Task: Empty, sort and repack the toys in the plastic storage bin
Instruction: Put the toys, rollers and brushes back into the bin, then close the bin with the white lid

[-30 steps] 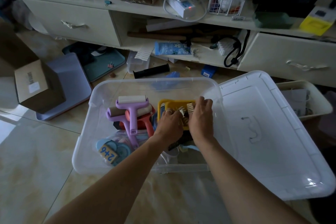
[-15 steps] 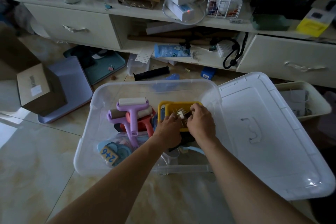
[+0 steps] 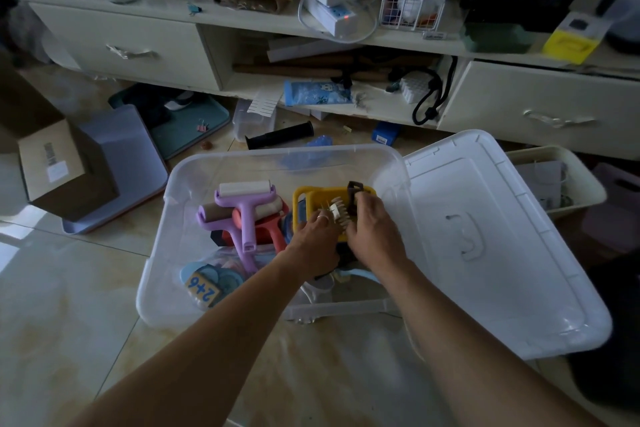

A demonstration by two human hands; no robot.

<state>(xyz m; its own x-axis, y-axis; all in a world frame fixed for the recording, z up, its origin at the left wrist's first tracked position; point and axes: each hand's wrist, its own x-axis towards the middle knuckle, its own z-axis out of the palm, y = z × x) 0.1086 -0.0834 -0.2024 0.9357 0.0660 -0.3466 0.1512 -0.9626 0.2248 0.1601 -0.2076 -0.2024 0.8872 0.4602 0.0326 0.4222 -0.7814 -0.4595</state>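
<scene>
Floor: glossy beige tile with dark grout lines, bright light patch at near left. Far side: low cream cabinet spanning the width, left drawer closed, right drawer slightly ajar, open middle shelf cluttered. Cabinet top crowded. Cardboard box on floor, left. Room dim overall.

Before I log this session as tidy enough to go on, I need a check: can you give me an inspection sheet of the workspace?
Surface: tiled floor, glossy.
Job's things: clear storage bin open, its lid lying beside it on the right; purple roller, yellow tray and "2+6" card inside.
Clutter: cardboard box, black grip tube, blue packet.
Grippers: left hand and right hand both on a small toothed toy over the tray.
Cables: white lead by power strip; black cord on shelf.
Surroundings: cluttered cabinet.
</scene>
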